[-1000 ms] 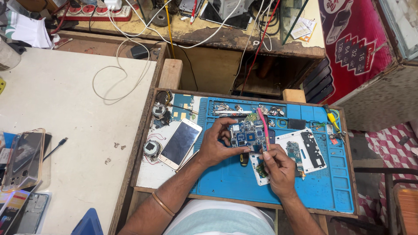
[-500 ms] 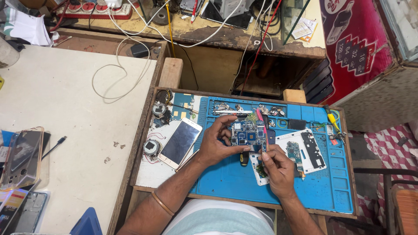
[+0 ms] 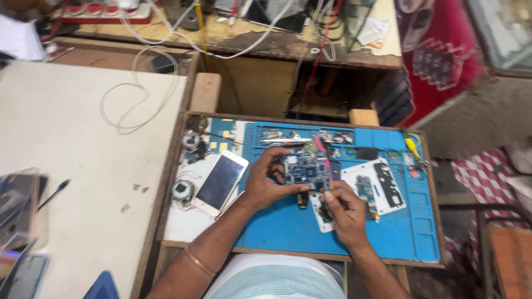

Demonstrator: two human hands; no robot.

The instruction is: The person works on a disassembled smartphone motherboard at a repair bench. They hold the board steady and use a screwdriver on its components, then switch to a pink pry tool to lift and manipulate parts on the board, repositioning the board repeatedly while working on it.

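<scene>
We hold a small blue circuit board (image 3: 306,170) in our left hand (image 3: 269,182), fingers curled around its left edge and the thumb closing under its lower edge, so the board sits raised just above the blue silicone work mat (image 3: 288,227). Our right hand (image 3: 344,213) is pinched shut on a thin pink-handled tool (image 3: 323,155), whose shaft runs up along the right side of the board, touching or nearly touching it; we cannot tell which. The two hands sit close together, the right one just below and to the right of the board.

Just left of our left hand lies a white smartphone (image 3: 221,182), face up with a dark screen, tilted on the wooden tray. Beyond it, farther left, sit small round metal parts (image 3: 182,190). Right of our right hand lies an opened white phone shell (image 3: 378,185) with its insides showing, and under that hand's fingers a second white piece peeks out. A small dark screwdriver handle (image 3: 302,200) lies between our two hands on the mat. Past the board, away from us, tweezers (image 3: 285,141) rest along the mat's upper compartments. A gold bangle (image 3: 198,261) circles our left forearm.
</scene>
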